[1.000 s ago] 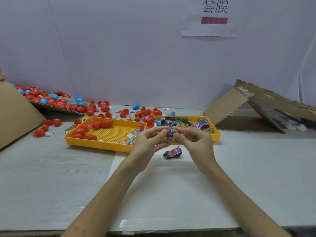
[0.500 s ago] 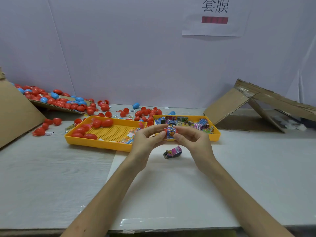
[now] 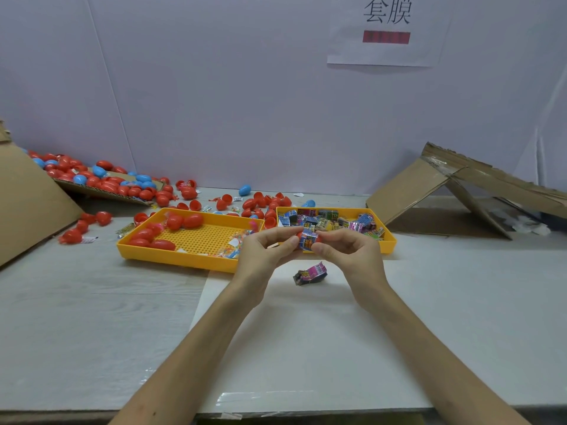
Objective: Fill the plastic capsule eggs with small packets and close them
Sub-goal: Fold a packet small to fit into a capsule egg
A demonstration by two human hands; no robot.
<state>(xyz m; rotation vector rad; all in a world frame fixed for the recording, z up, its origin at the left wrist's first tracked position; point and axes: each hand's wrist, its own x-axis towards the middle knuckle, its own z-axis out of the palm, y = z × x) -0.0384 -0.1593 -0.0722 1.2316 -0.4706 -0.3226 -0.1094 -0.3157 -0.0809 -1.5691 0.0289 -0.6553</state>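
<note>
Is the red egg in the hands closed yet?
Looks open: blue packet shows between the ends of the red egg, pinched by left hand and right hand.

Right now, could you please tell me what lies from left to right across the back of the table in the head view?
Leaning cardboard sheet → pile of red and blue eggs → yellow tray with red eggs → yellow tray with packets → collapsed cardboard box.

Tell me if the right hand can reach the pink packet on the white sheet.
Probably yes: the pink packet lies uncovered close by the right hand, which must first release the red egg.
</note>
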